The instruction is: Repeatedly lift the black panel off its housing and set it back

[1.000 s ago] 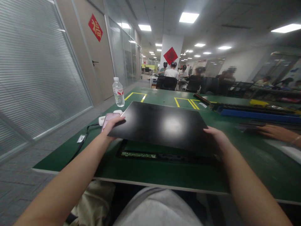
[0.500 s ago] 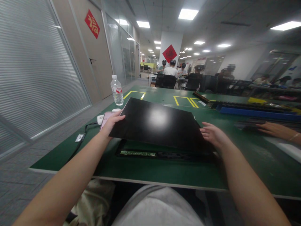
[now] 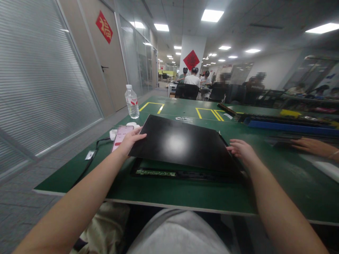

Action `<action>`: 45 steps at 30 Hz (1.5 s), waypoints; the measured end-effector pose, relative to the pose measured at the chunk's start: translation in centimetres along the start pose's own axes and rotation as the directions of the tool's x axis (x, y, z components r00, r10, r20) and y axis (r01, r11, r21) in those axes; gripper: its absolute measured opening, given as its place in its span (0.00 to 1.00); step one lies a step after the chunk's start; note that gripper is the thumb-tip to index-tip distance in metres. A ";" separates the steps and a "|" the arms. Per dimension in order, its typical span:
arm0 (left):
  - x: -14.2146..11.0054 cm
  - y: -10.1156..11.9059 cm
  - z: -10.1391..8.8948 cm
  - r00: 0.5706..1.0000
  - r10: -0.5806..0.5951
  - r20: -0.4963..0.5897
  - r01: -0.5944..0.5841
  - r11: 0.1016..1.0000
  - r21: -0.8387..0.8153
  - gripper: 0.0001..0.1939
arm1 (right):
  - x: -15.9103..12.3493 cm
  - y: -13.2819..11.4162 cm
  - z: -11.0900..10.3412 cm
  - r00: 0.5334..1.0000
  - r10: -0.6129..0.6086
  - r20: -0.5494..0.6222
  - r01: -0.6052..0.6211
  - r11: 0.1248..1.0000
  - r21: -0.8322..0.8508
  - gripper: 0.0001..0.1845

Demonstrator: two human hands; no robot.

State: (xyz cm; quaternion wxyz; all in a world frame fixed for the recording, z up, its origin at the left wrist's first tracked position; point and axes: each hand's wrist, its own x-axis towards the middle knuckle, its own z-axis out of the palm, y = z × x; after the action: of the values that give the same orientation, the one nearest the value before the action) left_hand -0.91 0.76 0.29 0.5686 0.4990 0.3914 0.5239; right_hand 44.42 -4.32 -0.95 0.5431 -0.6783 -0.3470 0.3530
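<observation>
A thin black glossy screen panel (image 3: 169, 137) is tilted over a black frame (image 3: 201, 175) on the green table, its left side raised. A strip of green circuit board (image 3: 155, 173) shows along the frame's near edge. My left hand (image 3: 132, 140) grips the panel's left edge, thumb on top and the other fingers hidden beneath. At the right edge is my right hand (image 3: 242, 151), fingers stretched out with their tips by the panel and frame; firm contact cannot be made out. The panel's right side lies low, close to the frame.
A phone (image 3: 122, 135), a white charger with a cable, and a water bottle (image 3: 131, 102) stand at the left. Another person's hand (image 3: 312, 145) is at the right, near a blue tray (image 3: 288, 126). Yellow tape (image 3: 209, 109) marks the green table (image 3: 185, 197).
The panel's left side has shifted slightly right and down toward the frame, my left hand moving with it. More of the phone shows. My right hand has barely moved.
</observation>
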 end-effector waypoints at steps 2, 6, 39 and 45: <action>0.0 -0.1 0.0 1.000 -0.028 -0.010 0.028 1.000 -0.013 0.30 | 0.0 0.1 0.0 1.000 -0.003 -0.004 0.003 1.000 -0.010 0.11; -0.1 -0.3 0.2 0.996 -0.069 -0.048 0.067 0.997 -0.037 0.31 | 0.1 0.2 0.0 1.000 -0.004 -0.017 0.003 1.000 -0.031 0.12; -0.6 -1.3 1.6 0.978 -0.207 0.023 0.208 0.978 -0.005 0.22 | 0.3 0.5 -0.3 0.990 -0.090 -0.107 0.052 0.949 -0.311 0.17; -0.6 -1.1 1.5 0.972 -0.232 0.031 0.232 0.972 -0.024 0.22 | 0.9 1.2 -0.4 0.989 -0.106 -0.103 0.059 0.924 -0.379 0.20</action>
State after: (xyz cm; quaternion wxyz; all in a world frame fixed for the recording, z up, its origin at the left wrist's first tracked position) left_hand 0.67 0.02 -0.56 0.6382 0.4493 0.4317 0.4522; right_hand 45.38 -3.96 -2.18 0.4380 -0.7744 -0.4026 0.2151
